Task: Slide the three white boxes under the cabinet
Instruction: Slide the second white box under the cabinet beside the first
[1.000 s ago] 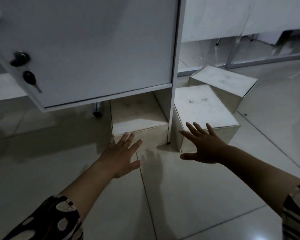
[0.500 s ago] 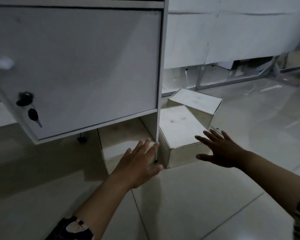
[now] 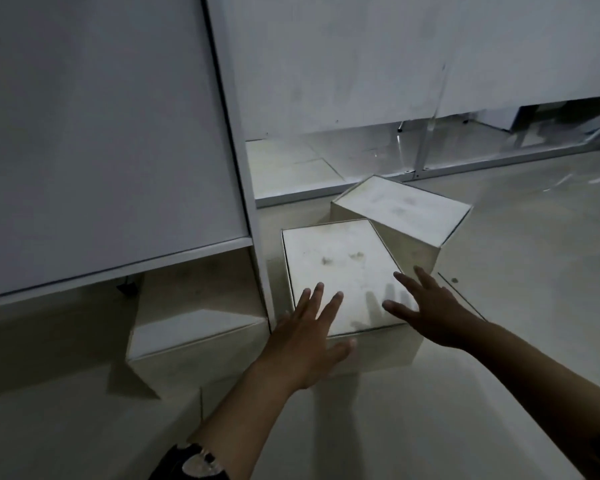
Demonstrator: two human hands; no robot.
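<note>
Three white boxes lie on the tiled floor by a white cabinet (image 3: 101, 140). One box (image 3: 194, 330) sits partly under the cabinet's bottom edge, its front end sticking out. A second box (image 3: 340, 268) stands just right of the cabinet's side panel. A third box (image 3: 406, 209) lies skewed behind it, touching its far right corner. My left hand (image 3: 309, 337), fingers spread, is over the near left corner of the second box. My right hand (image 3: 426, 306), also spread, hovers at its near right corner. Neither hand grips anything.
The cabinet's vertical side panel (image 3: 253, 237) separates the first and second boxes. A small dark cabinet foot (image 3: 127, 287) stands under the cabinet at the left. A metal frame with white panels (image 3: 423, 157) runs along the back. Bare floor tiles (image 3: 499, 341) lie to the right.
My left hand has moved right, from the first box to the second box's near left corner. My right hand stays at that box's near right corner. The view has shifted rightward.
</note>
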